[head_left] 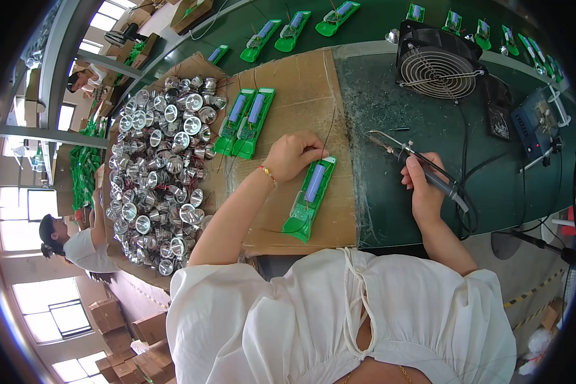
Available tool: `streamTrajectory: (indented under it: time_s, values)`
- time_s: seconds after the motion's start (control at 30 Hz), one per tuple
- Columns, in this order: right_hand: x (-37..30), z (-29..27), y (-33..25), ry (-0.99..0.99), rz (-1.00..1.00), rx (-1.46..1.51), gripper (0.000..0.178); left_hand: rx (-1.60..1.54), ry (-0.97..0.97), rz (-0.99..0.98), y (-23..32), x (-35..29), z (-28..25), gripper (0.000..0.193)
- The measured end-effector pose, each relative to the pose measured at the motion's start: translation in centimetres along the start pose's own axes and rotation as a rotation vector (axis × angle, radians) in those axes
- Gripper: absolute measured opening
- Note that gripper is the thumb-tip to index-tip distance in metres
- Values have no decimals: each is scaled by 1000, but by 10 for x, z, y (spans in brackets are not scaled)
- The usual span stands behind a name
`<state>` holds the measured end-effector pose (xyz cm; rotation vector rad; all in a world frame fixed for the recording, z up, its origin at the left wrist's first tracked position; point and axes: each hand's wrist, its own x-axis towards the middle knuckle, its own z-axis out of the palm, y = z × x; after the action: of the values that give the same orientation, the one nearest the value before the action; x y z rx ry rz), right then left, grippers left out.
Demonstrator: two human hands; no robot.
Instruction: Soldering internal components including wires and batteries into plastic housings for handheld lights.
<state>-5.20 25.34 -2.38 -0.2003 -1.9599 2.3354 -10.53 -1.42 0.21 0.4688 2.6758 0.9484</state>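
A green plastic flashlight shell (301, 206) lies on the cardboard in front of me, holding a blue-purple cylindrical battery (314, 184) and a small circuit board. My left hand (294, 155) pinches the shell's far end, where a thin dark wire sticks up. To the right, my right hand (425, 184) is closed around a soldering iron (439, 182), its metal tip pointing left above the green mat, apart from the shell. Two more green shells (244, 125) with batteries lie side by side beyond my left hand.
A large heap of silver reflector cups (162, 173) fills a cardboard box at left. More green shells (294, 31) line the far bench. At right stand a black fan (438, 69) and a blue soldering station (536, 128), with a black cable trailing. Co-workers sit at left.
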Motion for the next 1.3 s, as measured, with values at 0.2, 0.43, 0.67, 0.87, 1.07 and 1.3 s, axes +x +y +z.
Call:
streamTrajectory:
  time_s: [0.2,0.43,0.67,0.87,1.07,1.3]
  values:
    - [11,2,2,-2,-22,28,17,212,245,90,3,-7,2,11]
    - [3,0,-3,25,7,-6,16,480,551,-37,-16,16,-12,14]
    - [-5,-2,8,50,-14,51,17,136,312,77,-36,21,-28,17]
    - [0,4,4,56,-60,2,15,-47,739,5,-14,-14,5,31]
    - [1,2,8,45,-63,-14,18,98,544,91,46,-86,40,54]
    - [-3,6,12,58,-83,-31,17,432,557,53,24,-61,56,49]
